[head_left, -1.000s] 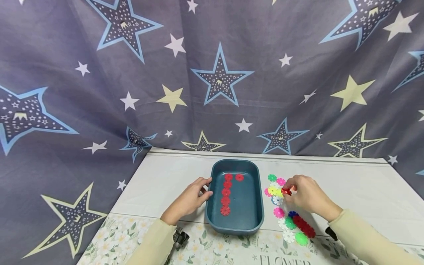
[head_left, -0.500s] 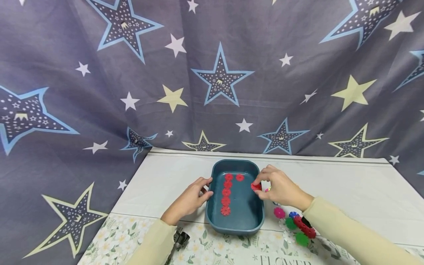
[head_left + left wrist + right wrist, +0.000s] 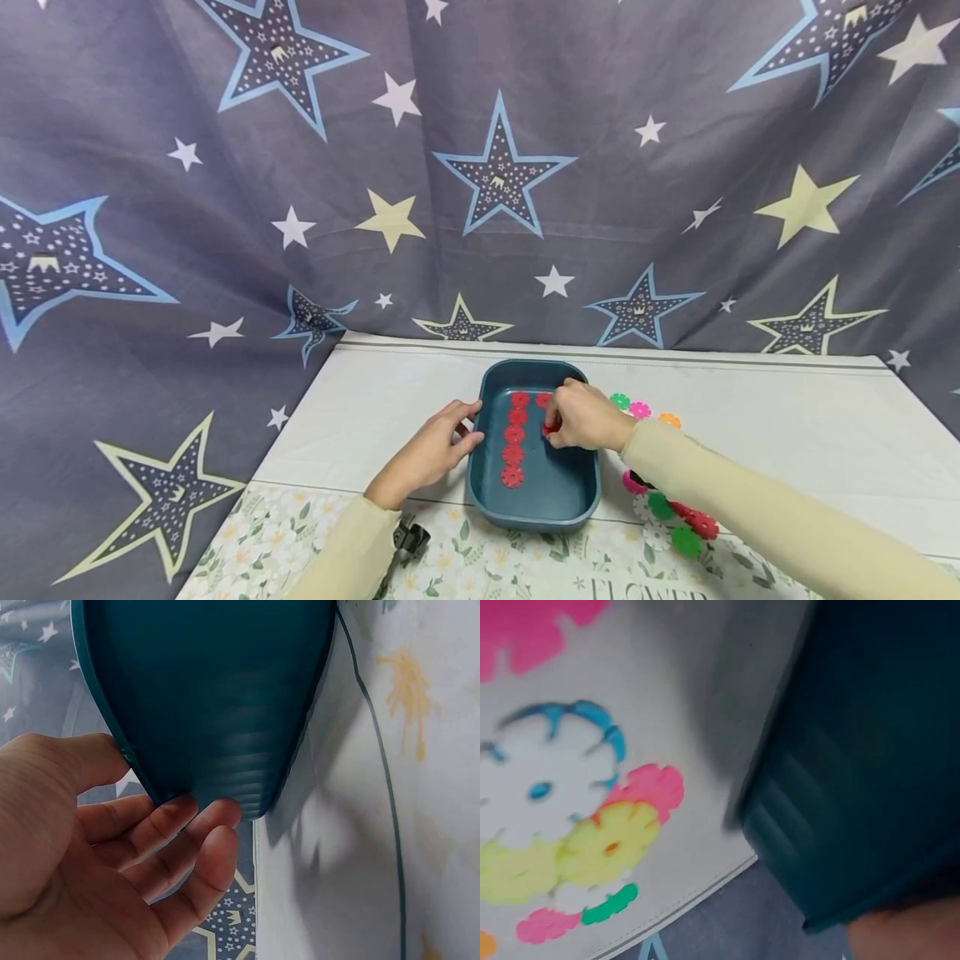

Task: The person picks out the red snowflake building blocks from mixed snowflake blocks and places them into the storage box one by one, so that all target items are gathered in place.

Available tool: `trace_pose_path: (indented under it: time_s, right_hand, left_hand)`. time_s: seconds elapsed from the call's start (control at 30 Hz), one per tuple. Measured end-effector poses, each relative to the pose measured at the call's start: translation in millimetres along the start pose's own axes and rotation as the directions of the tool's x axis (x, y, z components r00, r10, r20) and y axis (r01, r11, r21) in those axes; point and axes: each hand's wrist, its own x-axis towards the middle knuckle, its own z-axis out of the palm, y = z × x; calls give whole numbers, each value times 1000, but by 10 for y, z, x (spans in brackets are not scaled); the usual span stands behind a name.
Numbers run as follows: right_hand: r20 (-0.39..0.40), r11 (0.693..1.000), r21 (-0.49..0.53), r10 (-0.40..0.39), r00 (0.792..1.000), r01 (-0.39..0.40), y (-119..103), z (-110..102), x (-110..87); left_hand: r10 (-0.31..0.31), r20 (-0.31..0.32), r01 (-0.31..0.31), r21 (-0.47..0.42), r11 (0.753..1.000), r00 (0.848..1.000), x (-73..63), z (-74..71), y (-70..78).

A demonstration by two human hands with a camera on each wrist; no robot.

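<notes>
In the head view a dark teal tray (image 3: 536, 523) stands on the table. A column of several red flower-shaped plastic discs (image 3: 513, 434) lies along its left side, and another red disc (image 3: 543, 400) is at the back, partly behind the right hand. My right hand (image 3: 588, 417) reaches over the tray's right rim and pinches a red flower disc (image 3: 548, 430) low inside, mostly hidden by the fingers. My left hand (image 3: 427, 450) rests its fingertips on the left side of the tray; the left wrist view shows thumb and fingers touching its outer wall.
Right of the tray lie loose flower discs: green (image 3: 686, 542), pink (image 3: 640, 409), orange (image 3: 670, 420), and yellow (image 3: 609, 844) and white (image 3: 536, 776) ones in the right wrist view. The right sleeve (image 3: 720, 467) covers part of them. A starry curtain (image 3: 480, 267) hangs behind the table.
My right hand has moved left from the loose discs, over the tray's right rim and down into the tray, carrying red. The left hand has stayed at the tray's left side.
</notes>
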Motion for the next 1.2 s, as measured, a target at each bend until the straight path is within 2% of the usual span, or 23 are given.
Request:
trace_pose_path:
  time_s: [0.1, 0.27, 0.53, 0.63, 1.0, 1.2]
  right_hand:
    - [34, 999, -44, 16, 999, -14, -11, 36, 52]
    - [41, 995, -99, 26, 999, -21, 8, 80, 90]
    - [71, 997, 31, -71, 995, 69, 70, 14, 83]
    - [82, 995, 41, -93, 992, 90, 82, 3, 88]
    - [79, 999, -23, -44, 996, 46, 67, 26, 107]
    - [68, 999, 24, -44, 997, 42, 69, 7, 71]
  left_hand:
    - [0, 2, 0, -6, 1000, 1000, 4, 1, 8]
    - [0, 10, 0, -8, 1000, 1000, 11, 1, 20]
    - [0, 9, 0, -7, 1000, 1000, 6, -9, 20]
    - [-2, 8, 2, -4, 1000, 1000, 3, -14, 19]
    - [-7, 12, 7, -10, 1000, 1000, -6, -20, 28]
    - [-11, 8, 11, 2, 1000, 1000, -5, -13, 28]
